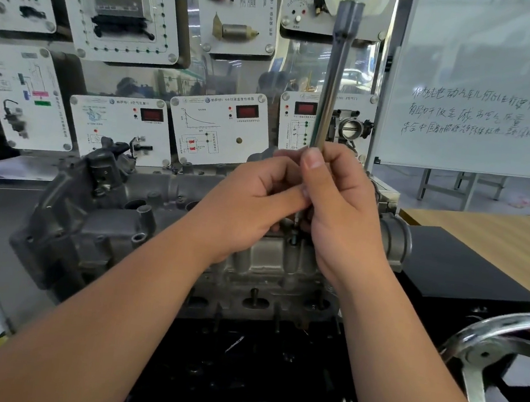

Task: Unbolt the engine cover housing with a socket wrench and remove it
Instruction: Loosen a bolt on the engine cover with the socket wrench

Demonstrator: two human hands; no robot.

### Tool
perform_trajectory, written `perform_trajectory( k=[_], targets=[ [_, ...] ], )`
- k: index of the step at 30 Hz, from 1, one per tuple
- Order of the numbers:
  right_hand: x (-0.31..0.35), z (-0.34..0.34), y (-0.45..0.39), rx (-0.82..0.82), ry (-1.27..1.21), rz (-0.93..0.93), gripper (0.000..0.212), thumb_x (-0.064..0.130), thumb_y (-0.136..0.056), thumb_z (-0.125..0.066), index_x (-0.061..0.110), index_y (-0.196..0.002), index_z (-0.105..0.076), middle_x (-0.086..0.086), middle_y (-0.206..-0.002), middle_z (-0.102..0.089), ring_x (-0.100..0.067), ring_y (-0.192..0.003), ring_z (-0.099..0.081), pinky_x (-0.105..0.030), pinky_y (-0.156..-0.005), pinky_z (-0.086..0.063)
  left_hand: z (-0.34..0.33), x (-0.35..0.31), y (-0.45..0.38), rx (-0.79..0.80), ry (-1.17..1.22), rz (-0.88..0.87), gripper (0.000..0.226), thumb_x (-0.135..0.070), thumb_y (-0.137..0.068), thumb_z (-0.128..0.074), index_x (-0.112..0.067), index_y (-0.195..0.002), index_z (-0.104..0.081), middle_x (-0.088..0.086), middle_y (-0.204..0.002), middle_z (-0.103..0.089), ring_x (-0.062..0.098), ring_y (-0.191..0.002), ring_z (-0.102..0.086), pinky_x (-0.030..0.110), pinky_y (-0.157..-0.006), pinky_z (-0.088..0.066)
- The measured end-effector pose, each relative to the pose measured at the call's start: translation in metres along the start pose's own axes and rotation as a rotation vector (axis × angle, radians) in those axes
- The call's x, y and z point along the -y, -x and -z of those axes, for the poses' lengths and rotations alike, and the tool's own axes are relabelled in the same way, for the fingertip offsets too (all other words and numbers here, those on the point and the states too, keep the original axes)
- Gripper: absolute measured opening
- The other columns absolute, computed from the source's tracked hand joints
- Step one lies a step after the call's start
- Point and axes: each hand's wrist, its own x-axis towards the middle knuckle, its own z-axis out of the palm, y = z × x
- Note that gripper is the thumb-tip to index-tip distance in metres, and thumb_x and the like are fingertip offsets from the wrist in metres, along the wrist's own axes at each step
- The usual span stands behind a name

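While both hands, left hand (257, 196) and right hand (338, 208), grip the long steel socket wrench (333, 83) upright on the grey cast-metal engine cover housing (117, 228), unbolting looks underway; next, turn it loose

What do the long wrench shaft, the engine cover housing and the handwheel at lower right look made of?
Wrench shaft: bare steel, smooth, with bright highlights. Engine cover housing: likely cast aluminium, dull grey, grainy. Handwheel: polished or chromed metal, showing mirror-like reflections.
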Motion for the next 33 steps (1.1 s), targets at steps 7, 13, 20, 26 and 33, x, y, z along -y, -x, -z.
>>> perform_trajectory(
  k=[7, 13, 20, 26, 33],
  targets=[
    [-0.0025, 0.0014, -0.0006, 0.005, 0.036, -0.059, 0.032, 0.05, -0.094, -0.051, 0.032, -0.09, -0.077, -0.005, -0.1, -0.075, -0.028, -0.096, -0.071, -0.049, -0.081, -0.057, 0.0021, 0.0008, 0.0017, 0.04, 0.107, 0.077, 0.024, -0.038, -0.091, -0.055, -0.036, -0.085, -0.078, -0.009, -0.079, -0.066, 0.003, -0.073, -0.059, 0.025, -0.066, -0.051],
    [-0.002, 0.0014, -0.0007, 0.014, -0.019, -0.041, 0.026, 0.05, -0.092, -0.053, 0.036, -0.093, -0.075, 0.001, -0.104, -0.075, -0.022, -0.101, -0.071, -0.042, -0.081, -0.06, -0.0004, -0.0014, 0.001, 0.0, 0.015, 0.036, 0.022, -0.041, -0.092, -0.056, -0.033, -0.086, -0.076, -0.019, -0.07, -0.062, -0.001, -0.064, -0.057, 0.019, -0.058, -0.049],
    [-0.0008, 0.0034, -0.0001, 0.04, -0.061, 0.035, 0.02, 0.03, -0.096, -0.055, 0.033, -0.087, -0.072, 0.014, -0.086, -0.071, -0.003, -0.085, -0.069, -0.019, -0.065, -0.056, -0.001, 0.0003, 0.0005, -0.043, 0.017, -0.007, 0.026, -0.035, -0.086, -0.066, -0.01, -0.087, -0.064, 0.003, -0.076, -0.063, 0.017, -0.068, -0.054, 0.023, -0.053, -0.047],
    [-0.0024, 0.0032, -0.0006, 0.038, -0.036, -0.093, 0.033, 0.05, -0.093, -0.053, 0.028, -0.09, -0.077, -0.012, -0.095, -0.074, -0.032, -0.083, -0.069, -0.053, -0.069, -0.057, 0.0026, 0.0025, 0.0015, 0.029, 0.058, 0.049, 0.027, -0.039, -0.092, -0.054, -0.044, -0.077, -0.076, -0.021, -0.066, -0.062, -0.002, -0.067, -0.058, 0.026, -0.065, -0.05],
    [0.0033, 0.0, 0.0011, 0.054, -0.095, -0.011, 0.016, 0.035, -0.093, -0.059, 0.026, -0.093, -0.072, -0.002, -0.089, -0.07, -0.012, -0.079, -0.07, -0.023, -0.062, -0.057, 0.0002, 0.002, -0.0013, -0.019, -0.001, -0.072, 0.018, -0.023, -0.097, -0.064, -0.008, -0.091, -0.07, -0.018, -0.07, -0.062, -0.005, -0.058, -0.054, 0.009, -0.056, -0.043]
  ],
)
